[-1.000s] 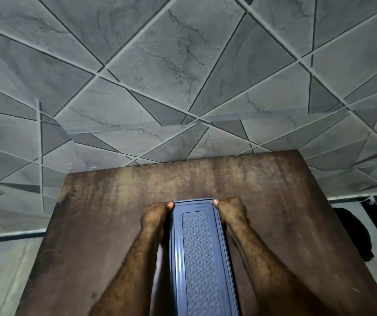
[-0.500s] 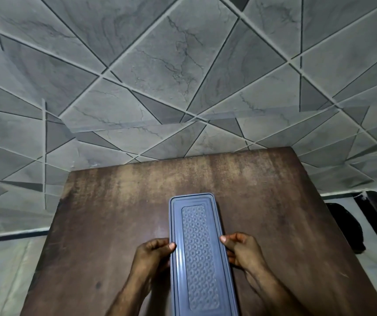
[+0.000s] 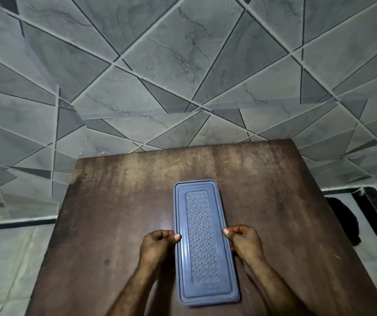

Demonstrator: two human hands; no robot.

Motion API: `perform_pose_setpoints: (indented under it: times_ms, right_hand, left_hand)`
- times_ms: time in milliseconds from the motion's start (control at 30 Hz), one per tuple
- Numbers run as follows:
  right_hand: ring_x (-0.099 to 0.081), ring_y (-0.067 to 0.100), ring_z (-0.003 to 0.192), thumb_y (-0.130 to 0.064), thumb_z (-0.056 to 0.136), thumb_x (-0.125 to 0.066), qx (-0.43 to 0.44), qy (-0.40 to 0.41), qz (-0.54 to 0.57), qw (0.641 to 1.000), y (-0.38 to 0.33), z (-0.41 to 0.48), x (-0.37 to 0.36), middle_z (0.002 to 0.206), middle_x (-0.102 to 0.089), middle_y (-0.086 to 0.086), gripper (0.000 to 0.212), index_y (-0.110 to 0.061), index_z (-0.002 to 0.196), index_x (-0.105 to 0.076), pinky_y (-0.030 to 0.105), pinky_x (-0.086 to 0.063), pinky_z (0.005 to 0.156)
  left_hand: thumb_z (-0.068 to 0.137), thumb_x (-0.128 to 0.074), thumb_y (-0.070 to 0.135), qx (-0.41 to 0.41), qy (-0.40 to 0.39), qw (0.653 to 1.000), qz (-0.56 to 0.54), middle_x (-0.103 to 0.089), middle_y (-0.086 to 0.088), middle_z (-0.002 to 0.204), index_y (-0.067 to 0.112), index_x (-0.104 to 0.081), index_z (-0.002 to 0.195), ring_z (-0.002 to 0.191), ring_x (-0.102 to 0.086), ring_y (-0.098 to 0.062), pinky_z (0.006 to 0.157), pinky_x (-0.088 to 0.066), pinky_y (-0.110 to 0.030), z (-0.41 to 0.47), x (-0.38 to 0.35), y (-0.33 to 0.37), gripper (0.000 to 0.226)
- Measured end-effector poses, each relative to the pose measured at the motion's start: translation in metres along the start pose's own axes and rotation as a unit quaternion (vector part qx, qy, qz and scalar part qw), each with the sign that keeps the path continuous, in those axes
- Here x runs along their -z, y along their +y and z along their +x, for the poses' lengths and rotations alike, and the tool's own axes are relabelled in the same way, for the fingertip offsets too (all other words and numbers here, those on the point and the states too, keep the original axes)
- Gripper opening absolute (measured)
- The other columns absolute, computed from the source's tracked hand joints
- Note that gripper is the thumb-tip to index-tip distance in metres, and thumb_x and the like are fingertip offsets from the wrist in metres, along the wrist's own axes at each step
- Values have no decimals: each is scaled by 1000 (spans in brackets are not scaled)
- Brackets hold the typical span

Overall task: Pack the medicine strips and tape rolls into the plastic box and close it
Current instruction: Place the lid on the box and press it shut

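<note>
No readable labels or writing anywhere. Plastic box (image 3: 202, 242) lies lengthwise mid-worktop (image 3: 114, 224), blue-grey lid (image 3: 202, 238) seated on top, embossed pattern panel down its centre; contents hidden. Left hand (image 3: 158, 246) grip curled on the box's left long edge, thumb on the lid rim; right hand (image 3: 244, 241) mirrors it on the right edge. Worktop bare either side and beyond the box. Far edge meets tiled wall (image 3: 183, 65); dark object (image 3: 345, 222) on the floor, right.
</note>
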State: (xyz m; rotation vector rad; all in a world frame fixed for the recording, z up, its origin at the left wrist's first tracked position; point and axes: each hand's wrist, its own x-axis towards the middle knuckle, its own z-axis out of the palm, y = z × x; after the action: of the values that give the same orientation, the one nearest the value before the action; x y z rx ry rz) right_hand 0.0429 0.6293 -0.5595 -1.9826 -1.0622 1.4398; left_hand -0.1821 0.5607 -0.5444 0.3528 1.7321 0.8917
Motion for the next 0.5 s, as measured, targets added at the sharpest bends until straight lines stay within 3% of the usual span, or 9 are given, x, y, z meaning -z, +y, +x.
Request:
perform_pose_setpoints:
  times_ms: [167, 267, 400, 500]
  right_hand:
    - [-52, 9, 59, -7, 86, -67, -6, -82, 54, 995, -2, -23, 13, 66, -60, 0, 7, -11, 81, -63, 20, -45, 52]
    - [-53, 13, 63, -10, 85, -68, -20, -90, 40, 995, 17, -36, 20, 70, -62, 2, 4, -9, 86, -65, 24, -46, 56]
    - [-55, 15, 57, -7, 84, -69, -29, -61, 39, 997, 29, -46, 18, 67, -65, 6, 6, -7, 79, -67, 25, -49, 55]
    - [-63, 22, 63, -12, 78, -75, -14, -5, -1, 1000, 35, -40, 12, 69, -71, 8, 9, -10, 71, -69, 40, -56, 69]
  left_hand:
    - [72, -81, 13, -2, -27, 1000, 15, -74, -12, 79, 10, -72, 85, 67, -66, -21, 60, -52, -29, -10, 4, -10, 17]
    - [73, -80, 7, 15, -35, 999, 25, -71, -8, 75, 5, -68, 92, 60, -63, -16, 52, -51, -25, -26, 6, -26, 22]
    - [72, -81, 13, 3, 8, 999, 34, -71, -5, 70, 9, -71, 87, 54, -60, -14, 54, -49, -24, -39, 3, -41, 19]
    - [69, -83, 20, -27, 61, 995, 79, -74, -5, 72, 15, -72, 77, 55, -60, -13, 55, -46, -20, -39, -1, -41, 14]
